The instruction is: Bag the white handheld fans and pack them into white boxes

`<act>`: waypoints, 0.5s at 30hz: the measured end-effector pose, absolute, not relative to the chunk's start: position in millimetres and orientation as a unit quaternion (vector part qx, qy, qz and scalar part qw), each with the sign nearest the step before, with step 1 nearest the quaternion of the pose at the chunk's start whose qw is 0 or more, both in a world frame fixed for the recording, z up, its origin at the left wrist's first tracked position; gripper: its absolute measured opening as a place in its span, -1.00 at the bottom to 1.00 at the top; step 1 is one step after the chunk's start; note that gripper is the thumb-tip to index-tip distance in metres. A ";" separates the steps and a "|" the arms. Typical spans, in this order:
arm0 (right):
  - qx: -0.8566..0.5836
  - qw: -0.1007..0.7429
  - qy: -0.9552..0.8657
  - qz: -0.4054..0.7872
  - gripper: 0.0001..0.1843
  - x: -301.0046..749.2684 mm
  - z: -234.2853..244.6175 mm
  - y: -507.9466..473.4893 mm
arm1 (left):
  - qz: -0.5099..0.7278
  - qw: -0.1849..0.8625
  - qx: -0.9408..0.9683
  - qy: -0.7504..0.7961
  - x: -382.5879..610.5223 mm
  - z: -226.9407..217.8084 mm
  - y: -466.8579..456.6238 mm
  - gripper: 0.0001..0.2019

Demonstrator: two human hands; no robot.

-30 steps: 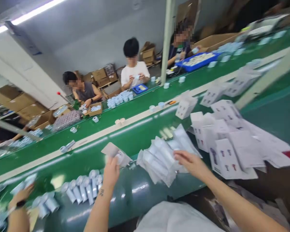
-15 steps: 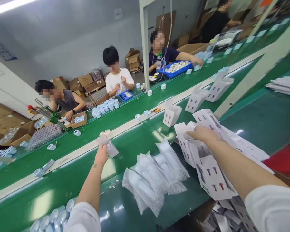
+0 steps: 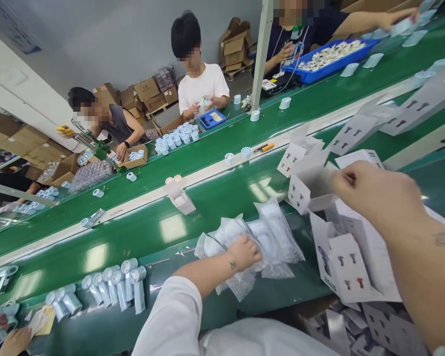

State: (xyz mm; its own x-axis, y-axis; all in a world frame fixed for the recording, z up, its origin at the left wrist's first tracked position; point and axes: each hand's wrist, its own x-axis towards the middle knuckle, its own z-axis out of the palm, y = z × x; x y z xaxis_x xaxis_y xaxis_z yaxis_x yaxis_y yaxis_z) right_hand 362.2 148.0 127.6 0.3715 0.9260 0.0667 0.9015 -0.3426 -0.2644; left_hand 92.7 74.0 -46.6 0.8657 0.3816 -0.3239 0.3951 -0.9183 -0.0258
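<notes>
My left hand [image 3: 244, 253] lies over the near side of a pile of clear bubble-wrap bags [image 3: 278, 232] with pale items inside. Its fingers curl onto one bag; the fingertips are partly hidden. My right hand [image 3: 380, 190] is closed, thumb and forefinger bent together, beside the rim of an open white carton [image 3: 300, 193]. What its fingers pinch, if anything, is hard to make out. Below that hand are more printed white cartons [image 3: 346, 264], some of them flat or folded open. Another small open carton [image 3: 180, 198] stands apart on the green belt, a pale item inside.
Pale blue cylindrical parts with handles [image 3: 124, 287] lie in a row at left. A co-worker's hand [image 3: 17, 341] shows at the lower left corner. Across the green conveyor [image 3: 207, 180] several people work near a blue tray [image 3: 304, 76]. A white post [image 3: 262, 54] rises there.
My left hand has left the small carton on the belt and moved down right onto the bags. My right hand has lifted, and a carton beside it now stands open. The view has shifted.
</notes>
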 end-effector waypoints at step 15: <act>-0.567 0.315 -0.735 0.199 -0.79 137.9 70.5 63.3 | 0.479 0.289 0.518 0.647 -129.0 120.8 -64.3 -0.63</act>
